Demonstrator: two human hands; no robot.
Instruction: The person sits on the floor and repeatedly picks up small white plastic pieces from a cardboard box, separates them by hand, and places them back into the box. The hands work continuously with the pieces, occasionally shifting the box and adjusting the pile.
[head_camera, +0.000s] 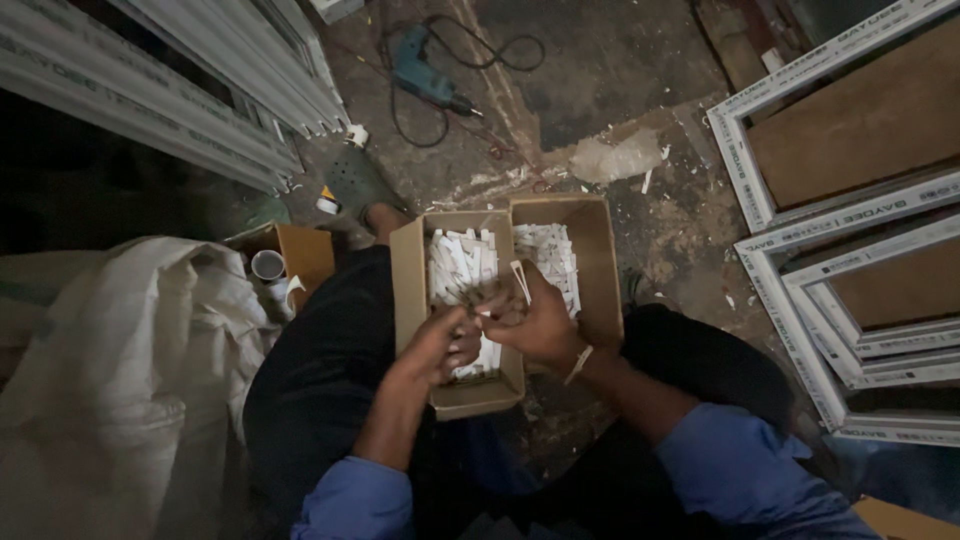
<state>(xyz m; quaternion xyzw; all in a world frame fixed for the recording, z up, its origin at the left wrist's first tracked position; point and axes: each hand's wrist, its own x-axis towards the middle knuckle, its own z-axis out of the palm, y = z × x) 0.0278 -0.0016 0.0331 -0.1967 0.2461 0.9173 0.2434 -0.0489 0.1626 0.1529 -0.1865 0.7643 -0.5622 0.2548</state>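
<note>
Over the box (460, 395) on your lap, your left hand (438, 345) and right hand (540, 325) both grip white clips (520, 280), mid-sorting; next needs a clean separation.

Dim, dusty concrete floor (620, 70), white window frames (850, 230) leaning right, a drill (425, 78) lying beyond.

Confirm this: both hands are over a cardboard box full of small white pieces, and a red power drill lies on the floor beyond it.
Not quite: the power drill is blue-green, not red, as the head view shows. The rest holds: the left hand and right hand are over the cardboard box of small white pieces.
</note>
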